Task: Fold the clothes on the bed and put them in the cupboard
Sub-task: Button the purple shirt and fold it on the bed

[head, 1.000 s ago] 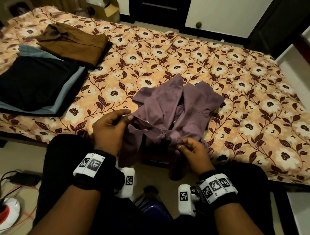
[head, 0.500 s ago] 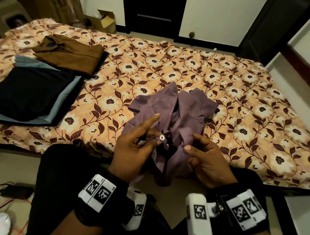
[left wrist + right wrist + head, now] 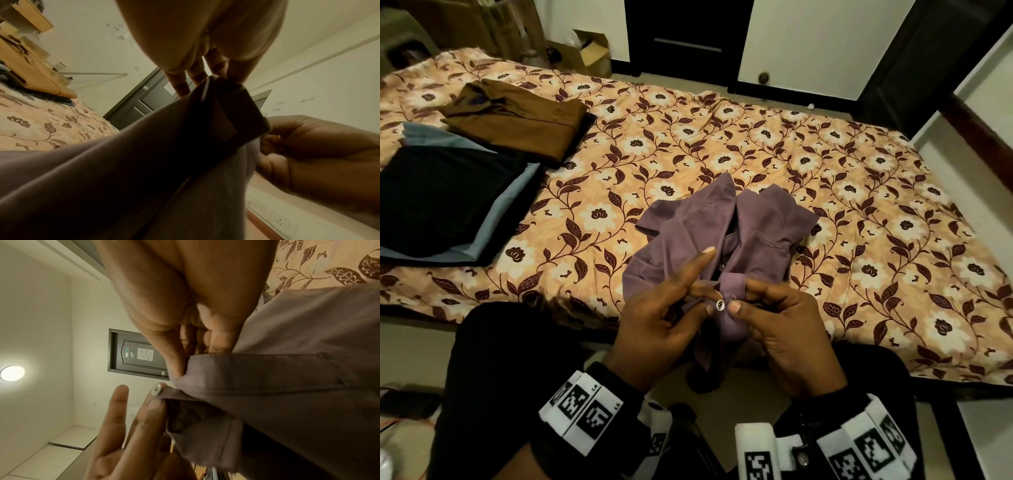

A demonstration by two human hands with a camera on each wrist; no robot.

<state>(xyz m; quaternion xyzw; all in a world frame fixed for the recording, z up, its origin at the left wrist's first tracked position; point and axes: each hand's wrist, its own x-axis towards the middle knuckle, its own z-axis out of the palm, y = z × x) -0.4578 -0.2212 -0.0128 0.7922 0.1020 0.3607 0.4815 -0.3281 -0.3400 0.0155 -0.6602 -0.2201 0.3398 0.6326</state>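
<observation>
A crumpled mauve shirt [image 3: 726,236] lies at the near edge of the floral bed [image 3: 825,178], partly hanging over it. My left hand [image 3: 671,318] pinches the shirt's edge by a white button [image 3: 720,304], its forefinger stretched out. My right hand [image 3: 780,318] pinches the facing cuff band [image 3: 732,284] right beside the button. In the right wrist view the button [image 3: 156,389] sits just below the band [image 3: 257,369]. In the left wrist view the shirt [image 3: 123,170] fills the foreground.
At the bed's far left a folded brown shirt [image 3: 517,118] lies beside a stack of folded dark and blue clothes [image 3: 445,195]. Dark doors [image 3: 688,34] stand beyond the bed. A cardboard box [image 3: 589,51] sits on the floor by the wall.
My hands have drawn together from apart on the shirt's edge. The left hand now holds the button against the band in the right hand. The view has tilted up.
</observation>
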